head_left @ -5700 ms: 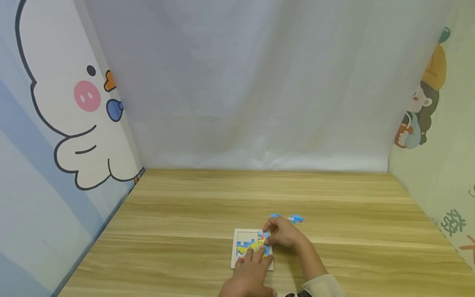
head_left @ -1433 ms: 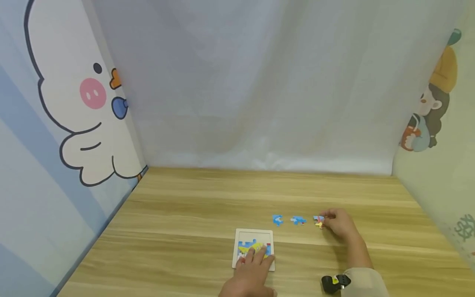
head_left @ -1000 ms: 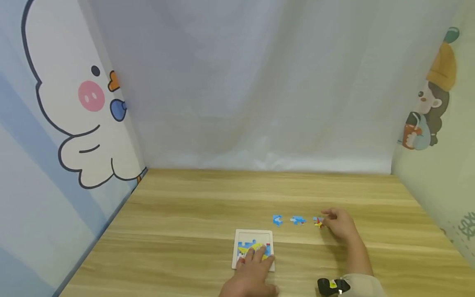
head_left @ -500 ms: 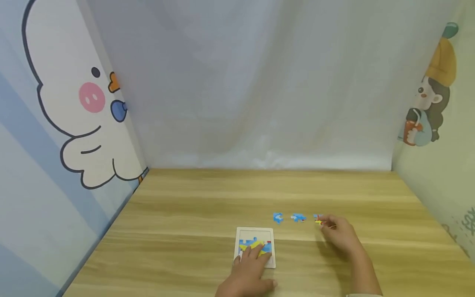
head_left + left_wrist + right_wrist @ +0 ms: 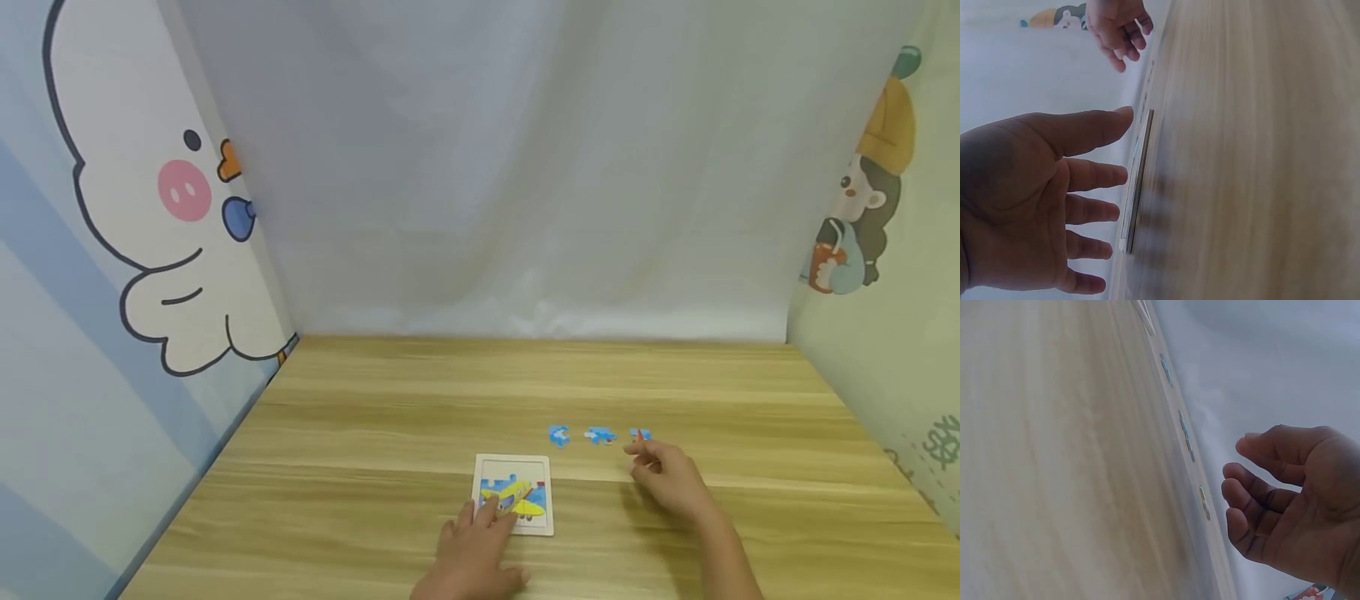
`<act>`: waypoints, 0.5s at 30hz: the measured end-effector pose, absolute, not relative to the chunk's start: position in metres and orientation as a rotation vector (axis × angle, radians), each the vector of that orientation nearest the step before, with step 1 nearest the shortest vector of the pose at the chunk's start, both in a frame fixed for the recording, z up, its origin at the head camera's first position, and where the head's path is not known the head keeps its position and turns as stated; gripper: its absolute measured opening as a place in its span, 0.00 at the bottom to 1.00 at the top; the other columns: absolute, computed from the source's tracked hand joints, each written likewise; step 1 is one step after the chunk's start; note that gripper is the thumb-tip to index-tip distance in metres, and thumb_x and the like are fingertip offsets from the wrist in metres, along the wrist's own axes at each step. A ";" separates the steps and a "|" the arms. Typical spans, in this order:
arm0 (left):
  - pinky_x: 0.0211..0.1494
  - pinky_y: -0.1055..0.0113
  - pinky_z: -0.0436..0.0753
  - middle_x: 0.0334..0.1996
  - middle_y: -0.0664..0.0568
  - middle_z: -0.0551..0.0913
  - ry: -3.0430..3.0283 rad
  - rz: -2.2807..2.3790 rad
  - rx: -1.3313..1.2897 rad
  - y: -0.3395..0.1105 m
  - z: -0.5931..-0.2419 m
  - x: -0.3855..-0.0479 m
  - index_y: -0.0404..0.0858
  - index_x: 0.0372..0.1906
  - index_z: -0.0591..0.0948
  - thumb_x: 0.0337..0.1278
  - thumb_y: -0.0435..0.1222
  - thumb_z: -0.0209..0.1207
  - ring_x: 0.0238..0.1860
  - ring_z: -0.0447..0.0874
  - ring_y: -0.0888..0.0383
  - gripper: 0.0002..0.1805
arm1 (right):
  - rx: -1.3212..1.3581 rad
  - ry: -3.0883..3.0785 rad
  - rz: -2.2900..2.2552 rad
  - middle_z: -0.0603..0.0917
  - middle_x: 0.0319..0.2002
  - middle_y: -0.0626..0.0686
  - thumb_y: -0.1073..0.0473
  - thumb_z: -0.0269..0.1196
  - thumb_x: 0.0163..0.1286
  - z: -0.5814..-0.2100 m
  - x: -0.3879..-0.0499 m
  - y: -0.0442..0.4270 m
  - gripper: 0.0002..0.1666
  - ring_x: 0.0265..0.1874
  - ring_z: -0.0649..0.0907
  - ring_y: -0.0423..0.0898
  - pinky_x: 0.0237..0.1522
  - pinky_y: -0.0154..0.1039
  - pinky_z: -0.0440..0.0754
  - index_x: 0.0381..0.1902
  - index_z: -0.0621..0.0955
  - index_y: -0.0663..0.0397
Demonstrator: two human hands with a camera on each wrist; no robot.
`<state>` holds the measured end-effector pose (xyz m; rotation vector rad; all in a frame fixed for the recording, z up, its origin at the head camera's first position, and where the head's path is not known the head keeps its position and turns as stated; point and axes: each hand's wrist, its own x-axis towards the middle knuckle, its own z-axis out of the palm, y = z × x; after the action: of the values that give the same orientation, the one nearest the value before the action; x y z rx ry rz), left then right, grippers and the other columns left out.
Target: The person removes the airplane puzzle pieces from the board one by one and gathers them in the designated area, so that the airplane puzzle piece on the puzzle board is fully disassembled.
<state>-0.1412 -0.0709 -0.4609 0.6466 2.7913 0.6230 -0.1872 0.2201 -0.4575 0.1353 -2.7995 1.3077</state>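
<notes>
Centrally, on a wood-grain table point(image 5: 390, 400), lies a small square puzzle tray point(image 5: 514, 457) with a pale rim, near the person. Its lower part is filled with joined pieces point(image 5: 534, 506) showing a yellow airplane on blue; along the top, the pale base of the tray is visible above the pieces' knobbed edge. The person's left hand point(image 5: 474, 546) comes in from below, its fingers straight and spread, the thumb held out to the side, the fingertips over the tray's lower left part; whether they touch it, I cannot tell. The right hand point(image 5: 670, 482) is to the right of the tray, palm turned inward, fingers loosely bent, thumb apart from them, and nothing between. Just beyond its fingertips lies a blue piece with red on it point(image 5: 641, 434), partly hidden by the hand in the head view. Two more loose pieces continue the row leftward, well apart from one another: a blue and white middle piece point(image 5: 600, 435) and a blue left piece point(image 5: 558, 436), beyond the tray's upper right corner. Behind the table hangs a plain greyish-white backdrop point(image 5: 487, 167), and a large white cartoon bird point(image 5: 150, 208) decorates the left wall.
</notes>
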 end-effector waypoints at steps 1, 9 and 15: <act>0.56 0.33 0.57 0.64 0.40 0.63 2.791 0.625 0.641 -0.072 -0.461 -0.141 0.38 0.59 0.73 0.45 0.51 0.65 0.63 0.54 0.32 0.36 | 0.132 -2.799 1.316 0.80 0.38 0.57 0.68 0.59 0.63 -0.457 -0.187 0.218 0.15 0.35 0.76 0.48 0.37 0.41 0.76 0.48 0.78 0.69; 0.56 0.33 0.57 0.64 0.37 0.62 2.767 0.664 0.600 -0.079 -0.460 -0.141 0.37 0.62 0.70 0.44 0.49 0.66 0.63 0.53 0.31 0.38 | 0.215 -2.794 1.333 0.80 0.36 0.54 0.69 0.60 0.63 -0.457 -0.191 0.197 0.14 0.34 0.74 0.46 0.35 0.38 0.74 0.46 0.79 0.67; 0.53 0.32 0.60 0.66 0.37 0.57 2.732 0.669 0.559 -0.079 -0.462 -0.139 0.36 0.64 0.68 0.39 0.49 0.70 0.63 0.50 0.29 0.44 | 0.260 -2.773 1.376 0.80 0.34 0.51 0.69 0.61 0.62 -0.461 -0.196 0.181 0.13 0.32 0.73 0.44 0.34 0.36 0.74 0.45 0.80 0.66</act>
<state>-0.1391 -0.0795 -0.4624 0.5588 2.7322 0.6692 -0.1957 0.1808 -0.4606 0.2603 -2.7729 1.3763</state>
